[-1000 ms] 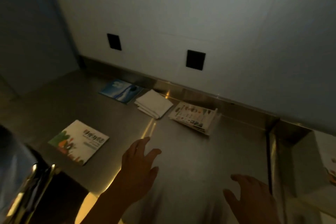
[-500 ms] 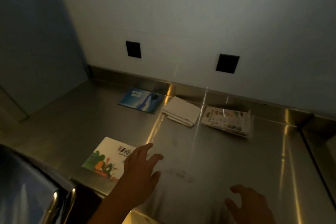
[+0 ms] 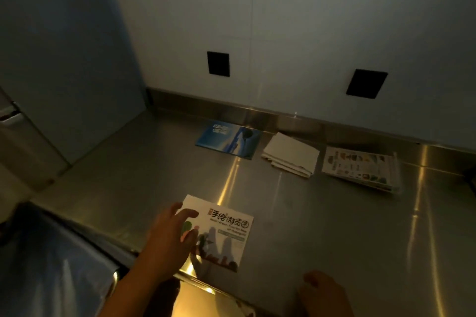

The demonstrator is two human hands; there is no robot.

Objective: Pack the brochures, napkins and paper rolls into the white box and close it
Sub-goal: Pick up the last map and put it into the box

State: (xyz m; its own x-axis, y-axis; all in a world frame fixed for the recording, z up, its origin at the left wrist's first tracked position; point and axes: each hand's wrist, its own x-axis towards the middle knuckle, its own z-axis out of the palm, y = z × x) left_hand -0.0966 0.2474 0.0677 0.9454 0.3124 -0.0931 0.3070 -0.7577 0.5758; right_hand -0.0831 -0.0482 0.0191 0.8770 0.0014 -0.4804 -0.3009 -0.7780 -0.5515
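Note:
A white brochure with Chinese lettering (image 3: pixel 224 233) lies near the front edge of the steel counter (image 3: pixel 322 226). My left hand (image 3: pixel 170 239) rests on its left part, fingers spread over the cover, not closed around it. My right hand (image 3: pixel 322 296) hovers low at the bottom right, only partly in view, holding nothing. Along the back lie a blue brochure (image 3: pixel 229 140), a stack of white napkins (image 3: pixel 291 154) and a stack of colourful leaflets (image 3: pixel 360 167). No white box or paper rolls are in sight.
A white wall with two black square plates (image 3: pixel 218 63) (image 3: pixel 366 83) backs the counter. A blue panel (image 3: pixel 64 54) closes the left side. A shiny blue-wrapped object (image 3: pixel 51 265) sits at the lower left, below the counter edge.
The view swung left and down, so everything shifted right. My left hand reached forward and came down onto the white brochure. The right hand dropped lower in the frame.

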